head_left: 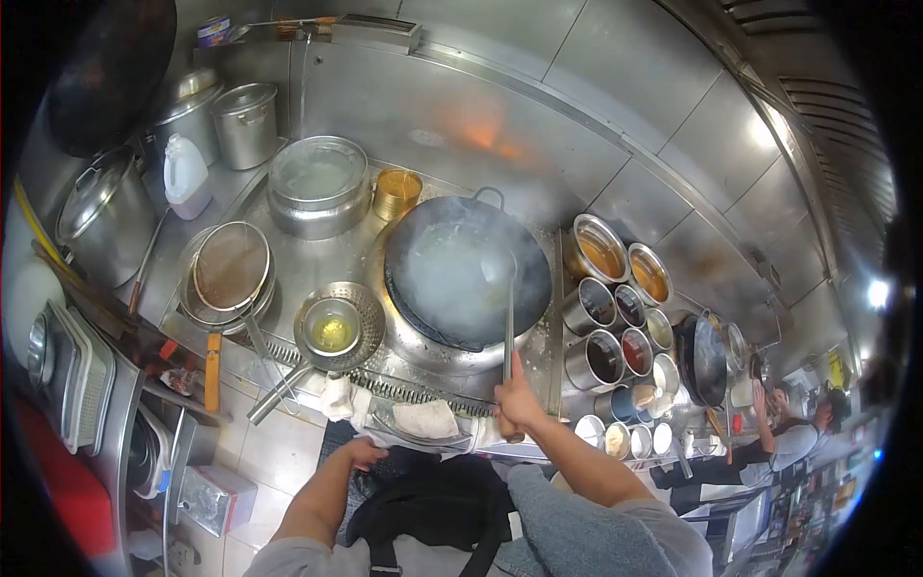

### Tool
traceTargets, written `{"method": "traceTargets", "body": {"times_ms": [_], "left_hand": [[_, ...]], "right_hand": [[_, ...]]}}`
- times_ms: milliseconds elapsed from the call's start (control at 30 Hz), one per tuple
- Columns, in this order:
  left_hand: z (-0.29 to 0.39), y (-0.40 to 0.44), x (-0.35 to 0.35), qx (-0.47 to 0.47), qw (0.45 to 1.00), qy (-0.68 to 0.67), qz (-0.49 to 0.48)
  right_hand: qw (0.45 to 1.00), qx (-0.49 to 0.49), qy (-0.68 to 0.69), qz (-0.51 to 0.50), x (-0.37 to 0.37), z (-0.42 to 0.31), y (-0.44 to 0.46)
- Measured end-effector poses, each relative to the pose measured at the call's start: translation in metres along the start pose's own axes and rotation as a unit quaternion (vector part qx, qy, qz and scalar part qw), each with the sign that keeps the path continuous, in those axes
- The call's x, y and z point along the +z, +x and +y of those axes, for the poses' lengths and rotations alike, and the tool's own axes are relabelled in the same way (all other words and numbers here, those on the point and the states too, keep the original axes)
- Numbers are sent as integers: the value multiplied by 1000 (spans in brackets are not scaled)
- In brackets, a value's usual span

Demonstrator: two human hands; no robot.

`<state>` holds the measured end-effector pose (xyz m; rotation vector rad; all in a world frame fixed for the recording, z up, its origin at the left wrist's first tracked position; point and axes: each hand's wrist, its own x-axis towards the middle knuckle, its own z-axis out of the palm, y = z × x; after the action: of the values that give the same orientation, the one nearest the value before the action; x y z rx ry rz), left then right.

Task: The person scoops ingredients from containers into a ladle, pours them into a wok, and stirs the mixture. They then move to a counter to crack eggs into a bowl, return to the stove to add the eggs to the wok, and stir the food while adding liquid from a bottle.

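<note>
My right hand [519, 402] is wrapped round the wooden handle end of a long metal ladle [510, 322]. The ladle's bowl is inside a large black wok [524, 231], blurred by rising steam that also hides most of the wok's contents. At the stove's front edge, my left hand [361, 453] is low beside a pale cloth [336, 396], its fingers curled; whether anything is in them is hidden. A perforated strainer [370, 351] stands left of the wok, with a small bowl [332, 330] of yellowish liquid in it.
A mesh skimmer [232, 264] lies over a pot at the left. Behind it are a wide steel pot [319, 212] and a golden tin [396, 195]. Several sauce containers [596, 358] crowd the wok's right, beside another dark wok [707, 356]. Another person [784, 442] stands far right.
</note>
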<state>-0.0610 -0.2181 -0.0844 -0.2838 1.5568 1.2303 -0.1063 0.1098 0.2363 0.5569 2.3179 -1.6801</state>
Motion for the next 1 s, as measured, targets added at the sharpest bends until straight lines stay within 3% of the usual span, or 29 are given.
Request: {"method": "traceTargets", "body": {"times_ms": [33,100,133,233,300,367,400,467,500,600,633,667,700,800,867,933,1000], "left_hand": [[3,-7,14,-18,999,5,-29],[-5,-33,43,-21,997,-46,-57],[-13,-45,48,-21,997,-43,-53],[-51,-72,58,10,996,78,50],[-77,-85,49,37,974,-97,199],[-66,-106,42,89,958,-85,259],[-62,-117,44,140,940,-78,302],[-19,-141,52,155,939,-40,304],[0,-151,55,170,938,-8,302],[19,-128,57,228,931,21,283],[30,-126,61,213,928,121,280],[44,-126,63,195,916,220,275],[63,-140,68,195,914,220,281],[156,-241,110,284,934,137,169],[210,-281,140,371,912,153,85],[257,-307,170,439,887,138,-35],[291,-317,195,458,871,161,-77]], "right_hand": [[1000,0,4,1,-6,-12,-12],[957,125,219,-144,-40,-33,-20],[917,138,319,-195,-70,-27,7],[930,75,319,-165,-76,-16,45],[989,0,108,-99,-50,23,49],[1000,-1,4,-29,-34,7,7],[999,-2,12,-32,-42,4,0],[950,106,210,-205,-77,-3,-1],[949,106,214,-207,-92,-8,12],[909,114,310,-257,-106,5,62],[964,40,177,-193,-90,21,70],[991,-36,40,-124,-74,32,70],[991,-73,-91,-57,-64,35,56],[995,-27,-50,-77,-73,11,11],[937,71,230,-252,-106,18,22],[941,51,231,-244,-120,10,52],[948,19,210,-238,-108,29,80]]}}
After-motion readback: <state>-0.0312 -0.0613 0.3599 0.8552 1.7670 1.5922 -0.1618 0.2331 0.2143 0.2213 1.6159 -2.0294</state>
